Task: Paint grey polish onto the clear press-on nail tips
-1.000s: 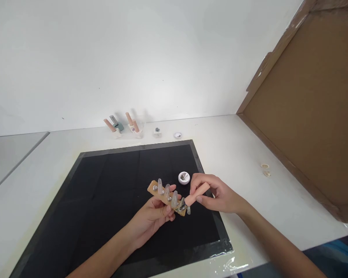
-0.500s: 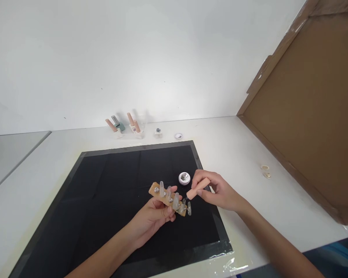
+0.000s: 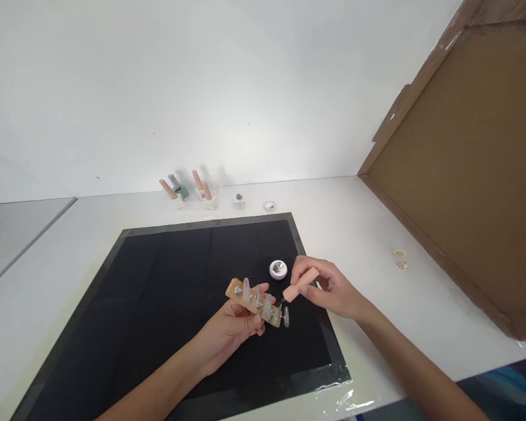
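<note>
My left hand is closed around a tan nail tip stand, holding it tilted above the black mat. Several clear false nails stick up from the stand on silver posts. Between the thumb and fingers of my right hand is a peach-coloured nail polish brush, its dark tip pointing down-left. The tip is at the false nails on the stand's right end; whether it touches one I cannot tell. Just behind the brush, a small round white pot with dark silvery contents sits on the mat.
A black mat with taped edges covers the white table. Along the back stand several polish bottles, an uncapped small bottle and a round lid. Two small pale pieces lie at right, before a brown cardboard panel.
The stand has turned slightly in my left hand, and the false nails have shifted a little to the right. My right hand holds the brush almost where it was.
</note>
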Available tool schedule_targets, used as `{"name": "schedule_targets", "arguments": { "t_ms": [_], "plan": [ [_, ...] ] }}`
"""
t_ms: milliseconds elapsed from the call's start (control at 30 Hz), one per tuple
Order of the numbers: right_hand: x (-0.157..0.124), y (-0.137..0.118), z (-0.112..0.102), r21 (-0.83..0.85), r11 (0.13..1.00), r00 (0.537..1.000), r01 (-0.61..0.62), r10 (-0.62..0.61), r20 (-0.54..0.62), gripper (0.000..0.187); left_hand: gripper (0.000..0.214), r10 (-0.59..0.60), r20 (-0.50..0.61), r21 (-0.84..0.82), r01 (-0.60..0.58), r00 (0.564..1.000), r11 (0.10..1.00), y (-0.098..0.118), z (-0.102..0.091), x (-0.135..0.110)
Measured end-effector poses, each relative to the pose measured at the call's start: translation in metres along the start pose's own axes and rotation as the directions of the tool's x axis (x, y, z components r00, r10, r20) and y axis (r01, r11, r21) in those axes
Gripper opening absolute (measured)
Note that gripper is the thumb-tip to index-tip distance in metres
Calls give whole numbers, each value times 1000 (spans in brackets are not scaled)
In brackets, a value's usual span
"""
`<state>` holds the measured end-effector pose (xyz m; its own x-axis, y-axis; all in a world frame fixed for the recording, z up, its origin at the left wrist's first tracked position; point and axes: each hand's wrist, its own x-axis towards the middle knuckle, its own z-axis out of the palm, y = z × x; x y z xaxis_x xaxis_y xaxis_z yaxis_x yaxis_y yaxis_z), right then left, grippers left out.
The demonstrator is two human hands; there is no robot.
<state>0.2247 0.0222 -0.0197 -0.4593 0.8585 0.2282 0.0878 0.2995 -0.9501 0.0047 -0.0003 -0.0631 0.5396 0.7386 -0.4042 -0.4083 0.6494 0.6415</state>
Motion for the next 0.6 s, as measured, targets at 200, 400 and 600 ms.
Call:
{"name": "schedule_targets", "arguments": {
  "t_ms": [200, 400, 600],
  "plan": [
    [0, 0, 3, -28, 999, 997, 16, -14, 73, 17, 43, -1, 4, 14, 1, 1000, 1000, 0, 1, 0],
    [0, -2, 2, -14, 999, 999, 40, -39, 23, 14, 44, -3, -2, 17, 3, 1000, 1000, 0, 1, -1],
    [-1, -1, 4, -72, 997, 998, -27, 31, 55, 15, 43, -8, 0, 6, 8, 1000, 1000, 1, 3, -1]
  ]
}}
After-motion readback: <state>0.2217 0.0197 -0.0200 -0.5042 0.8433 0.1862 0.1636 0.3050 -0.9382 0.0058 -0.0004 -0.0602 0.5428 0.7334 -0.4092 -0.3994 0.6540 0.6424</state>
